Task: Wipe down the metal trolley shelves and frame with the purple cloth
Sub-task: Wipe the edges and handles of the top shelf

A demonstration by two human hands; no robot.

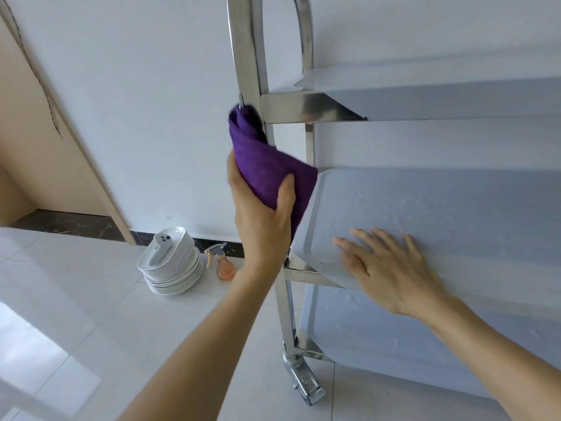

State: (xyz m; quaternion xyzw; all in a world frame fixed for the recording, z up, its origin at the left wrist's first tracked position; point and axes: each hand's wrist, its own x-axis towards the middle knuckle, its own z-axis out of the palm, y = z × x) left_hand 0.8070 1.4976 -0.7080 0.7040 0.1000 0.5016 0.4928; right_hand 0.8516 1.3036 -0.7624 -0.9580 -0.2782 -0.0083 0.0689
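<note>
A stainless-steel trolley fills the right half of the head view, with three shelves and a shiny upright post (246,53). My left hand (262,220) grips a purple cloth (267,165) wrapped round that post, just below the top shelf's bracket (303,107). My right hand (391,268) lies flat, fingers straight, on the middle shelf (455,208) near its left front corner. Water marks speckle the middle and bottom shelves. A caster wheel (306,384) stands under the post.
On the white tiled floor by the wall sit a stack of white plates (173,268) with a small white object on top and an orange spray bottle (223,262). A beige door frame (60,132) stands at the left.
</note>
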